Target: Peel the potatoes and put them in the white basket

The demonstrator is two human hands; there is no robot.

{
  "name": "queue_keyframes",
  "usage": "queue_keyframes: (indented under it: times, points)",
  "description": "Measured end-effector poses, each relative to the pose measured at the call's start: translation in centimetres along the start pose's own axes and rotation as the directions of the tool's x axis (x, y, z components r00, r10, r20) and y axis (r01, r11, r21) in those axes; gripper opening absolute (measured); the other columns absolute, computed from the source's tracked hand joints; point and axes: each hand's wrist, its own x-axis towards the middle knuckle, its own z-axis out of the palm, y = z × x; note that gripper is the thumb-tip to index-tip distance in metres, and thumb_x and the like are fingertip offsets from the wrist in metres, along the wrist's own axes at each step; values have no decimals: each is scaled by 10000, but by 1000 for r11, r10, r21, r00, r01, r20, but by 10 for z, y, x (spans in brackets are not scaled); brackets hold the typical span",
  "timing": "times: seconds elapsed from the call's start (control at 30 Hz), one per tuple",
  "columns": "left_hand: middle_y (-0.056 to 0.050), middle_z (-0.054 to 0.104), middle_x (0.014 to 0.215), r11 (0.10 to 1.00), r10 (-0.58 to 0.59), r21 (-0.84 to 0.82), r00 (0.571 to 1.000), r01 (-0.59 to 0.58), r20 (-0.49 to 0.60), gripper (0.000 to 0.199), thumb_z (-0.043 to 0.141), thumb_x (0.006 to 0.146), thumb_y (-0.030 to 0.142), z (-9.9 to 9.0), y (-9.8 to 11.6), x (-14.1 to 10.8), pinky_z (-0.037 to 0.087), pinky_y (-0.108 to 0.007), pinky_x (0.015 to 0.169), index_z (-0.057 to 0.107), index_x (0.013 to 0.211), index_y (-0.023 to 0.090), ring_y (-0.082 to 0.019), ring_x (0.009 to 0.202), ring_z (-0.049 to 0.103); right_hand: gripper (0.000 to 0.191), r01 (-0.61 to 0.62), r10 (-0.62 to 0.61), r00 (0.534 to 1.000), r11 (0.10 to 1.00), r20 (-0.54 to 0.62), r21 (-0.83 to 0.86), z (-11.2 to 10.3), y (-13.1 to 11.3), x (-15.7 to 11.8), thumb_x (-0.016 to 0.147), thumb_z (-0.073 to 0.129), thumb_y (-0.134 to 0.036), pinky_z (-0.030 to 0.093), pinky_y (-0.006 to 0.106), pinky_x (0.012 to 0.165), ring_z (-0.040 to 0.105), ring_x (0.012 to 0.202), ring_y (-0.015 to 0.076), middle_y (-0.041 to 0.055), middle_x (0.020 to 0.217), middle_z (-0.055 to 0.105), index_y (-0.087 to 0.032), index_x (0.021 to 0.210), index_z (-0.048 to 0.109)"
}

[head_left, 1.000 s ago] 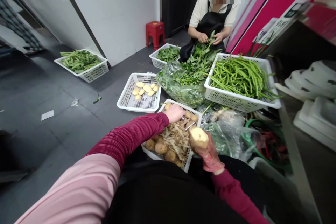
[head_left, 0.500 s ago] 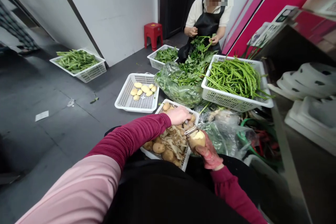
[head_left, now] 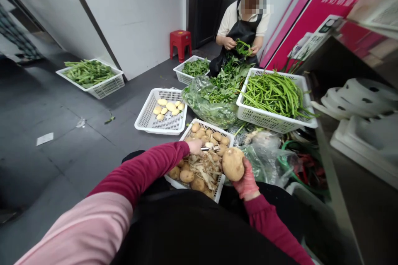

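Potatoes [head_left: 187,176] in near basket [head_left: 221,187], stalks [head_left: 273,94] right, stool [head_left: 180,44] behind

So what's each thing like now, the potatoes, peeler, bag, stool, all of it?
Left hand: closed on the peeler.
Right hand: gloved, closed on the big potato.
Peeler: held near the big potato.
Big potato: mostly skin-on where it shows.
Pale potatoes: peeled, lying in a white basket.
Brown potatoes: unpeeled.
Peelings: loose, heaped.
Green stalks: piled in another basket.
Bag: open, greens in it.
Stool: upright.
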Motion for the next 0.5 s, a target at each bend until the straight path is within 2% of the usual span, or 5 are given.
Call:
queue_keyframes:
  times: [0.07, 0.17, 0.23, 0.33, 0.5]
  points:
    - [-35, 676, 809, 993, -51, -102, 994, 61, 95, 271, 611, 808, 259, -4, 16, -15, 483, -245, 619, 620, 1053, 144, -148, 628, 622, 584, -82, 101, 993, 963, -62, 259, -1, -3, 12, 768, 502, -644, 518, 487, 856, 685, 909, 274, 67, 1000, 726, -236, 1176, 594]
    - [-82, 669, 1032, 932, -113, -332, 987, 147, 117, 497, 436, 899, 239, -21, 39, -29, 506, -248, 651, 395, 1386, 149, -135, 643, 635, 467, -171, 236, 970, 827, -55, 535, 0, -9, 25, 779, 590, -557, 521, 449, 871, 692, 861, 243, 48, 956, 741, -234, 1114, 638]
    - [-107, 646, 1118, 893, -116, -429, 991, 135, 70, 553, 400, 912, 240, -33, 53, -28, 516, -286, 744, 304, 1451, 159, -172, 756, 658, 510, -229, 292, 956, 780, -14, 582, 3, -10, 31, 804, 552, -603, 543, 433, 811, 693, 804, 238, 70, 925, 744, -207, 1112, 644]
    - [-130, 638, 1139, 921, -76, -383, 997, 72, 5, 513, 405, 900, 218, -42, 72, -19, 478, -341, 905, 393, 1408, 147, -239, 999, 629, 528, -263, 307, 952, 779, 20, 569, 15, -10, 37, 833, 515, -606, 558, 404, 743, 691, 749, 226, 80, 895, 743, -182, 1121, 644]
    - [-194, 621, 1145, 940, -173, -305, 984, 152, -40, 606, 405, 857, 129, -8, 109, -37, 474, -393, 929, 293, 1451, 88, -268, 1034, 617, 436, -220, 336, 939, 753, -74, 620, 32, -16, 46, 858, 496, -539, 560, 399, 770, 693, 728, 217, 50, 810, 737, -182, 1045, 663]
